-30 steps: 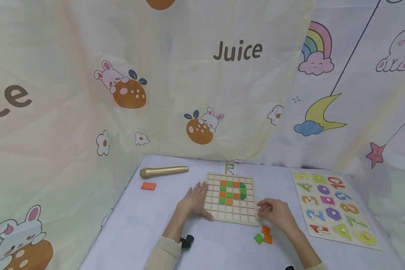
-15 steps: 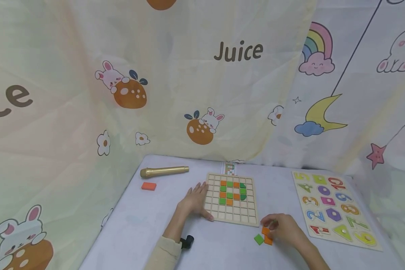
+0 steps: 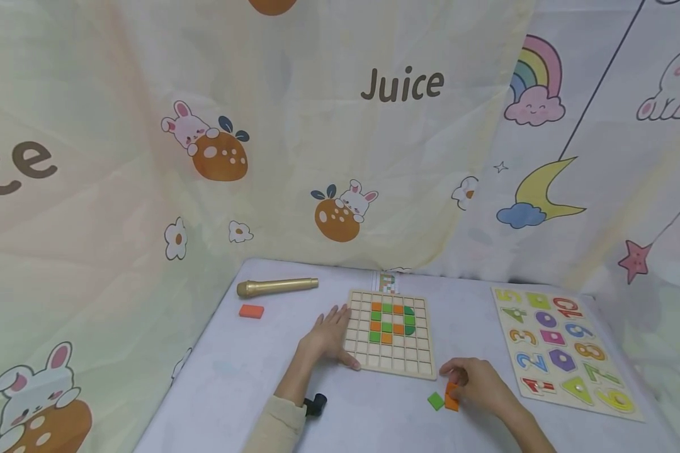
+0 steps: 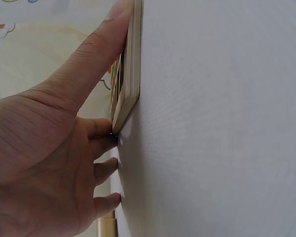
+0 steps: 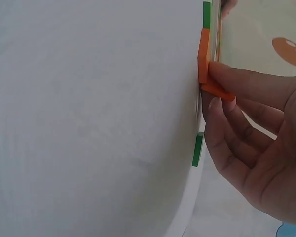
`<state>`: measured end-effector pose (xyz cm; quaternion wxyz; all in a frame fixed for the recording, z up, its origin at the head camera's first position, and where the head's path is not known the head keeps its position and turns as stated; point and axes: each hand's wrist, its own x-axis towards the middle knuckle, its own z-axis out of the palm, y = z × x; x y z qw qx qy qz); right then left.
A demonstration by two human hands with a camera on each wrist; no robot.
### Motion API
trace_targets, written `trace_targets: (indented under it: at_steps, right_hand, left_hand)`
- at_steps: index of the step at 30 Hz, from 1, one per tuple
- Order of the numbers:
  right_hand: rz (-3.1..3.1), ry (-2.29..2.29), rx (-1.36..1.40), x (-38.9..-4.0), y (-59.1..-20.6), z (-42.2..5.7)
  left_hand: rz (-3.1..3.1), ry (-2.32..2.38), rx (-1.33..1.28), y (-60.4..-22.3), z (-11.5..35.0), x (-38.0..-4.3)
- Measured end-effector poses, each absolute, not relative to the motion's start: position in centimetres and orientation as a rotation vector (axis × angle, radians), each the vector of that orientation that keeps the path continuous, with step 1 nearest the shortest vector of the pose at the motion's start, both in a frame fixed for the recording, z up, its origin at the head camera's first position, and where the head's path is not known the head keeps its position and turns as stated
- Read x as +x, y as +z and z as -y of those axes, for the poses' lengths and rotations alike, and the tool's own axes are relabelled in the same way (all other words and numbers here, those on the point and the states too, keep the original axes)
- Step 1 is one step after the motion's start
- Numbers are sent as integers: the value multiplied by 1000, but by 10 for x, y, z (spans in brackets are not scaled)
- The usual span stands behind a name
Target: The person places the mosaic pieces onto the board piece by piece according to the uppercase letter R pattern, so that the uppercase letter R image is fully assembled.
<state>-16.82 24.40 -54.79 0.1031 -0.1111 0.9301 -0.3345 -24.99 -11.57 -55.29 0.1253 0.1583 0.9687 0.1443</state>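
Observation:
My left hand [image 3: 327, 341] rests against the left side of a wooden grid board [image 3: 399, 363], fingers spread, thumb at the near edge. In the left wrist view the thumb [image 4: 91, 59] lies along the board's side [image 4: 132, 69]. Orange and green square tiles, with two rounded dark green pieces, form a letter-like pattern on the grid. Right of the board's near corner, my right hand [image 3: 478, 385] pinches an orange tile [image 5: 218, 92] between thumb and fingers, tilted. Another orange tile [image 5: 203, 55] stands right beside it. A loose green tile [image 3: 436, 401] lies to their left.
A number-and-shape puzzle board [image 3: 566, 352] lies at the right. At the back left are a gold toy microphone [image 3: 277, 287] and a red-orange block [image 3: 252, 311]. Behind the grid board lies a small pattern card [image 3: 388, 282]. Printed curtains [image 3: 272, 214] enclose the table.
My right hand has moved from the grid board's right edge toward me, down to the loose tiles, and has taken hold of an orange one. The left hand stays in place.

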Motion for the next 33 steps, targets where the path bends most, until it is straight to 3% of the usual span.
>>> trace_targets:
  at_steps: [8,33]
  right_hand:
    - [-2787,-1041,-160,-176,-542,-238]
    - [-2726,-1397,-185,-212,-534,-181]
  left_hand:
    - [-2821,422,460,-550,116,-250]
    - [-2822,401,476,-551,116,-251]
